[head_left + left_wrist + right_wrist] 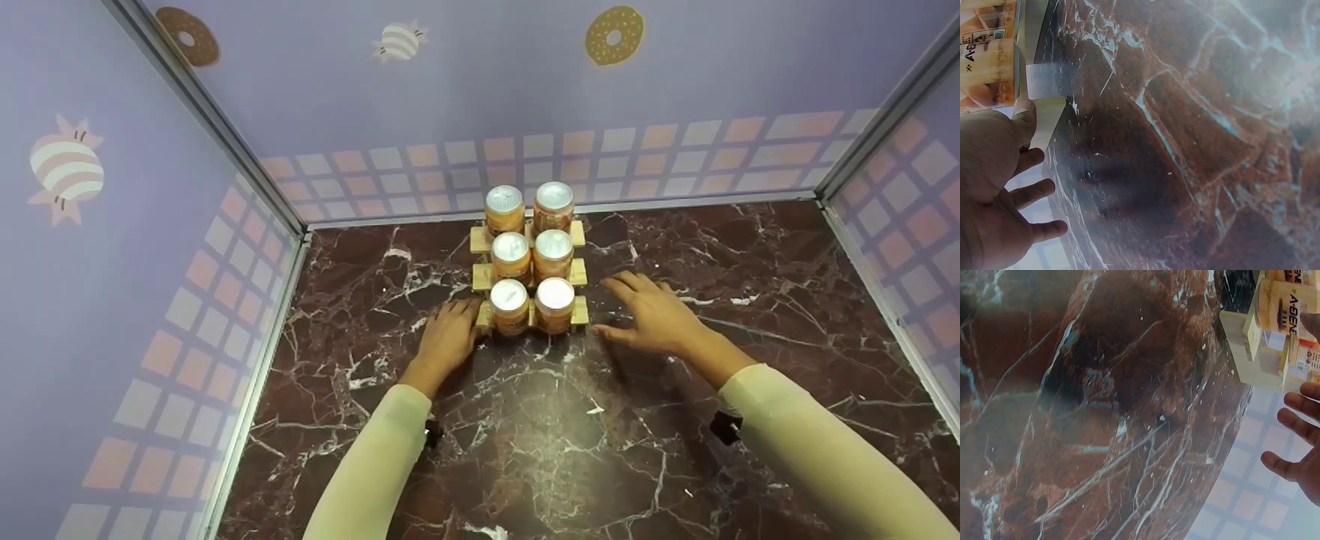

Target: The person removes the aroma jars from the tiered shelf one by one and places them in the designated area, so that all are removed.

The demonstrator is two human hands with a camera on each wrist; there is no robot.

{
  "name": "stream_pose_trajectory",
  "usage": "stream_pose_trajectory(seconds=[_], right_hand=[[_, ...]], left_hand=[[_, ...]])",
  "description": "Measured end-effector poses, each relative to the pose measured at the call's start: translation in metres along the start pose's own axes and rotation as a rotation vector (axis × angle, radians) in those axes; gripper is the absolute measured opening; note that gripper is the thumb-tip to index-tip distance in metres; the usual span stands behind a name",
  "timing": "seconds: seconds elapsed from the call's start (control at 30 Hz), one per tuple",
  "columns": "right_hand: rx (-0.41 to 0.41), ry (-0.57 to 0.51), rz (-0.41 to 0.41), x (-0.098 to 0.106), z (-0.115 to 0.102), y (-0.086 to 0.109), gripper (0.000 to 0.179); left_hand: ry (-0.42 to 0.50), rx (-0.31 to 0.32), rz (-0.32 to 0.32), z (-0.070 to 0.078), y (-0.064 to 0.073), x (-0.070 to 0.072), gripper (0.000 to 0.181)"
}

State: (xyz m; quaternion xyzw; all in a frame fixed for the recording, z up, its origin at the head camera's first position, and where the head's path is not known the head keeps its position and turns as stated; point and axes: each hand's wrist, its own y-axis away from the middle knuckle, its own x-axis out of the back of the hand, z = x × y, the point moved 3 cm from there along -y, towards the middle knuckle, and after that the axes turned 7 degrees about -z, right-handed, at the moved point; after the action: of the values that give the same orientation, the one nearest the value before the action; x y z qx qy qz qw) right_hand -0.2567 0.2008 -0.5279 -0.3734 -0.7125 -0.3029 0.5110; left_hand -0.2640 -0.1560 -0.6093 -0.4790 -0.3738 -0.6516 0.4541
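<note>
A light wooden stepped rack [581, 310] holds several orange-labelled cans with pale lids in two columns, a pair on each of its three steps. The front-left can [510, 315] and front-right can [555, 313] stand upright on the lowest step. My left hand [448, 335] is at the rack's front left corner, its thumb right by the wooden edge in the left wrist view and the other fingers spread. To the right of the rack, my right hand [656, 316] hovers with thumb and fingers apart, a small gap from the wood. Neither hand grips a can.
The rack stands on a dark red marbled tabletop [555, 450] near the back wall [510, 90]. Lavender side panels [90, 270] with pink and white squares enclose the table left and right. Small black wrist devices [726, 427] sit under both sleeves.
</note>
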Motion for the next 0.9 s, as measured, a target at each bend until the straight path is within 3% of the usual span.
stream_pose_trajectory(seconds=[0.07,0.17,0.33,0.5,0.9], right_hand=[[0.012,-0.008,0.005,-0.001,-0.003,-0.002,0.087],[0.023,-0.023,0.014,0.000,-0.008,-0.006,0.085],[0.053,-0.046,0.031,0.000,-0.016,-0.013,0.085],[0.078,-0.076,0.034,-0.001,-0.023,-0.019,0.081],[0.090,-0.084,0.041,0.001,-0.038,-0.032,0.076]], left_hand=[[0.033,0.016,-0.039,0.009,0.004,0.014,0.056],[0.043,0.032,-0.062,0.015,0.006,0.021,0.057],[0.020,0.035,-0.052,0.015,0.006,0.020,0.055],[0.020,0.057,-0.086,0.018,0.007,0.025,0.056],[0.030,0.088,-0.102,0.019,0.004,0.024,0.059]])
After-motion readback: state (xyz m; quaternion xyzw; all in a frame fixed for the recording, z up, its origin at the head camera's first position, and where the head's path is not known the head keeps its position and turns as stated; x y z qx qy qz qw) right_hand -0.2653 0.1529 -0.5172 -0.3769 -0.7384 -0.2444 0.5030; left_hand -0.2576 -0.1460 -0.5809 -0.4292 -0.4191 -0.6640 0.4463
